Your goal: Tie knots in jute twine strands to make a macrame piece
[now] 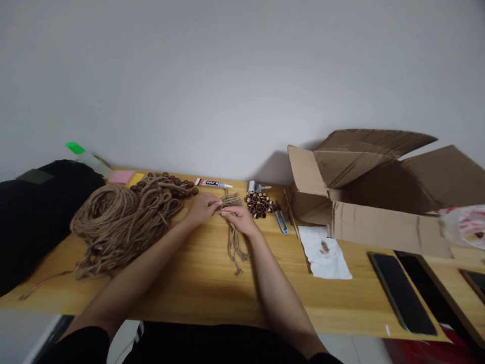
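Observation:
My left hand (203, 208) and my right hand (239, 218) meet over the middle of the table, fingertips pinched close together. Between them is a bundle of brown twine (232, 199), its strands fanning out behind the fingers. Knotted twine ends (236, 247) hang from below my right hand and lie on the wood. Both hands grip the twine; the exact spot under the fingertips is too small to make out. Right of my hands lies a pile of dark, ring-like brown pieces (259, 205). Blue-handled thread snips (281, 219) rest beside that pile.
A big coil of twine (109, 217) and brown beads (178, 186) lie left. Behind are a glue tube (212, 183) and a small grey tube (261, 187). Rightward are a white tissue (326, 255), an open cardboard box (375, 222) and a phone (401, 290). A black bag (45, 212) sits far left.

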The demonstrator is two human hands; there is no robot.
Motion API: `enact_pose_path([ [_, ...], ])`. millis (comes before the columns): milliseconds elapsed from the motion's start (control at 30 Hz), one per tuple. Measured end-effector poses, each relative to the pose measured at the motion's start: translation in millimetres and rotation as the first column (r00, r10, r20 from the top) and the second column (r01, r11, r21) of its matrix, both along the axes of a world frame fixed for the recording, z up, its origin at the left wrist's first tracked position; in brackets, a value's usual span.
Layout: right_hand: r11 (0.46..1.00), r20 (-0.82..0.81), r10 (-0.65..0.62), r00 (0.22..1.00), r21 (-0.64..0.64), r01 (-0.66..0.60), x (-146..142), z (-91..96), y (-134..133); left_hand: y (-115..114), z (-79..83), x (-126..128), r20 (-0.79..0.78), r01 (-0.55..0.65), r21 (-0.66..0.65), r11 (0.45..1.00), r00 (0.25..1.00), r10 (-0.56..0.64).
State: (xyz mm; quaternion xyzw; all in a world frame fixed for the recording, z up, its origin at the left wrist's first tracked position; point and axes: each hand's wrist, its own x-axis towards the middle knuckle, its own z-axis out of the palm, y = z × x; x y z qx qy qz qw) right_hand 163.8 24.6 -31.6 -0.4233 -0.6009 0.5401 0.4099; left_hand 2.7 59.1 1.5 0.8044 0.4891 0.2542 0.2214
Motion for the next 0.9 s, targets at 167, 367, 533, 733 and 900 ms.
enact_pose_path([
  [167, 1.000, -0.022, -0.029, 0.999, -0.002, 0.028, -1, 1.3, 0, -3, 4.5, 1, -0.064, -0.008, 0.020, 1.000, 0.998, 0.009],
  [367, 0.998, -0.005, -0.058, 0.998, -0.003, 0.058, -3, -1.2, 0, -5, 2.1, -1, -0.052, -0.015, -0.015, 1.000, 0.999, 0.014],
  [533, 0.997, -0.006, -0.076, 0.997, -0.016, 0.076, -3, -0.1, -1, -10, -6.8, -5, 0.031, -0.086, 0.005, 0.996, 0.996, 0.085],
  [733, 0.996, -0.004, -0.069, 0.998, -0.063, 0.068, -3, 1.4, 0, -35, -2.5, -15, 0.045, -0.212, 0.302, 0.930, 0.977, 0.208],
  [900, 0.998, 0.019, -0.063, 0.998, -0.021, 0.063, -1, 1.2, -1, -50, -2.0, -13, -0.023, -0.062, 0.370, 0.927, 0.997, 0.076],
])
